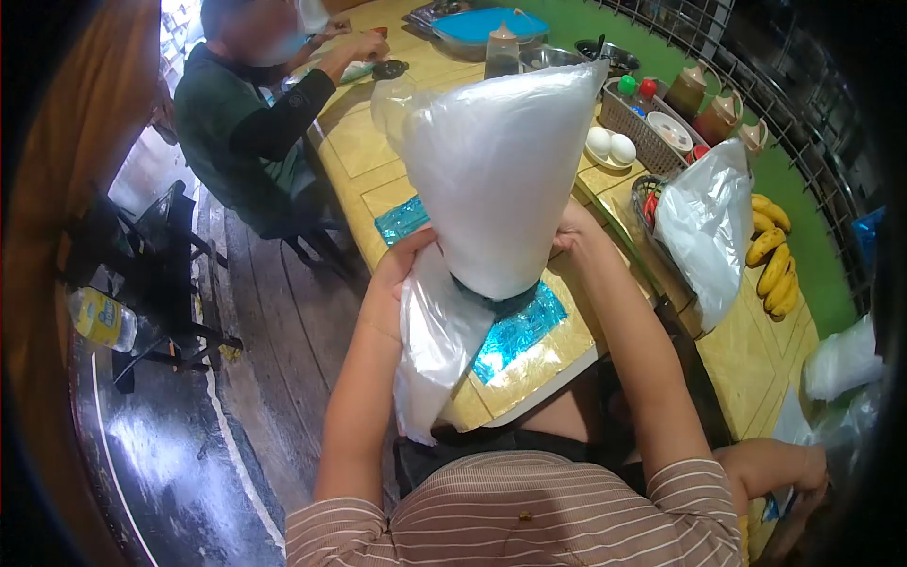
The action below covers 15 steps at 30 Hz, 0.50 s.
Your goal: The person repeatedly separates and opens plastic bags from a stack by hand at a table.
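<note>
White plastic [505, 180]: between our hands.
Left hand [408, 253]: plastic's left edge; grip, we cannot tell.
Right hand [571, 227]: plastic's right edge; grip likewise hidden.
Blue sheet [518, 338]: beneath plastic.

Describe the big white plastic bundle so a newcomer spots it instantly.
Start at the near end of the yellow table, between the left hand and right hand. There is the big white plastic bundle, over a shiny blue sheet. Unlike the white bag beside the bananas, it is cone-shaped, narrowing towards the blue sheet.
</note>
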Tool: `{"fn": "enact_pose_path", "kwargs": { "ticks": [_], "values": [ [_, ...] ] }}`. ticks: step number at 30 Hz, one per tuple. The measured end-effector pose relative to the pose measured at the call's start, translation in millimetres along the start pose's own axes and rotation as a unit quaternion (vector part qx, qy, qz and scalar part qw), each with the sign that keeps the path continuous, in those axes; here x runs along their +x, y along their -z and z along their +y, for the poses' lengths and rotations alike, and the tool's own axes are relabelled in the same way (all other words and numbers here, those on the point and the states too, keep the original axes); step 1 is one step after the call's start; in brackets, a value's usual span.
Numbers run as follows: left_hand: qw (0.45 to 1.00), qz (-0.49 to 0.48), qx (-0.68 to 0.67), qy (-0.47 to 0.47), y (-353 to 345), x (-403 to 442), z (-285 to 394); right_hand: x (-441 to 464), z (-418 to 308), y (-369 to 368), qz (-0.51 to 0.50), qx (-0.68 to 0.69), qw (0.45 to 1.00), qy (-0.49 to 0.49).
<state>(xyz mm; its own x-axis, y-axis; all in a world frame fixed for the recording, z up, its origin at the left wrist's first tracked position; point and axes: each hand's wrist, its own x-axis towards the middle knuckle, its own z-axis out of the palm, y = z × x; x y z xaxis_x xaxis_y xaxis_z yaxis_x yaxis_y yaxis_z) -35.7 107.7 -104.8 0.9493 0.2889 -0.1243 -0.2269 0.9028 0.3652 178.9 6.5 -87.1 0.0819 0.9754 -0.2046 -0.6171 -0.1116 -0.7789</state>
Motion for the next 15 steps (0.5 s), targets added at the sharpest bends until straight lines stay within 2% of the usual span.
{"fn": "enact_pose_path", "kwargs": {
  "ticks": [2, 4, 6, 7, 8, 11, 14, 15],
  "values": [
    [1.000, -0.017, -0.013, 0.018, -2.1, -10.3, -6.7, -9.0, 4.1, -9.2, 0.118, -0.081, 0.989, 0.040],
    [0.999, -0.034, -0.027, 0.031, -7.9, -22.0, -15.8, -12.1, 13.7, -7.9, 0.138, -0.073, 0.985, 0.069],
    [0.996, 0.023, 0.070, -0.053, -20.1, -32.4, -26.9, -19.7, 19.2, -12.1, 0.151, -0.068, 0.981, 0.098],
    [0.998, 0.029, 0.041, -0.025, -16.1, -33.8, -30.6, -28.8, 21.9, -18.5, 0.177, -0.081, 0.974, 0.116],
    [0.998, 0.031, 0.044, -0.036, -17.4, -38.1, -35.3, -36.6, 25.5, -23.8, 0.201, -0.094, 0.966, 0.133],
    [0.990, 0.055, 0.093, -0.088, -17.6, -42.4, -42.0, -56.5, 36.5, -24.9, 0.175, -0.099, 0.966, 0.163],
    [0.994, 0.034, 0.076, -0.064, -1.8, -36.5, -43.4, -70.8, 43.1, -28.5, 0.183, -0.098, 0.961, 0.180],
    [0.990, 0.051, 0.111, -0.070, -2.0, -34.6, -44.3, -74.0, 46.0, -29.1, 0.191, -0.104, 0.956, 0.197]
  ]
}}
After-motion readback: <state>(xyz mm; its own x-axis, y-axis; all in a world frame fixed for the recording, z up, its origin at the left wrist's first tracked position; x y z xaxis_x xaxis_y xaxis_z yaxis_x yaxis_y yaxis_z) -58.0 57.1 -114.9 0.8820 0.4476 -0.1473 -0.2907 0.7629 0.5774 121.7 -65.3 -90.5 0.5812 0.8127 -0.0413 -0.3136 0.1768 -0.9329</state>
